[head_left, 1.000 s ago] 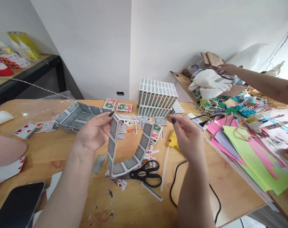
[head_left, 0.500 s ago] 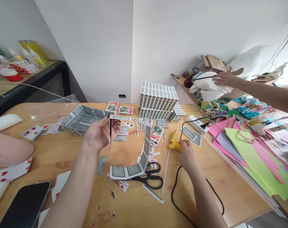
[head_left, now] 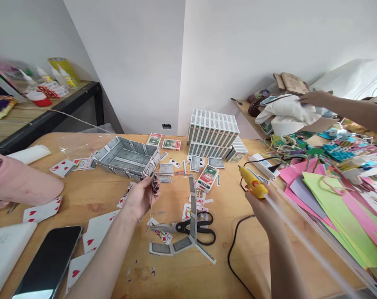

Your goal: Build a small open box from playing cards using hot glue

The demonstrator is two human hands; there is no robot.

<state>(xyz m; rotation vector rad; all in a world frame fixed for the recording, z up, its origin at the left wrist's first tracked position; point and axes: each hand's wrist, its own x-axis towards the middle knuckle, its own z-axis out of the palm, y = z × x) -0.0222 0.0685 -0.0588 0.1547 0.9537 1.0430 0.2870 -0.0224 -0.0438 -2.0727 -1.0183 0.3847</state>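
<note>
My left hand (head_left: pixel 144 196) is closed on a strip of joined playing cards (head_left: pixel 182 245), pinching one edge; the strip bends round into an open frame. In my right hand (head_left: pixel 260 207) is a yellow glue gun (head_left: pixel 253 182), its nozzle pointing up and left and a long clear glue stick (head_left: pixel 309 245) trailing from its back. Black-handled scissors (head_left: pixel 204 228) lie on the table, partly behind the strip. Beyond my left hand stands a tray made of card backs (head_left: pixel 129 155). A green and red card box (head_left: pixel 207 178) rests between my hands, further back.
Stacked card boxes (head_left: pixel 213 128) stand at the back. Left are a phone (head_left: pixel 48 261), loose cards (head_left: pixel 101 228) and a pink object (head_left: pixel 23 178). On the right lie a power strip (head_left: pixel 263 165) and coloured sheets (head_left: pixel 338 211). Another person's hand (head_left: pixel 316 99) touches white cloth at the back right.
My right hand has lifted the glue gun off the table and turned it. My left hand has lowered the card strip slightly. The view has shifted left.
</note>
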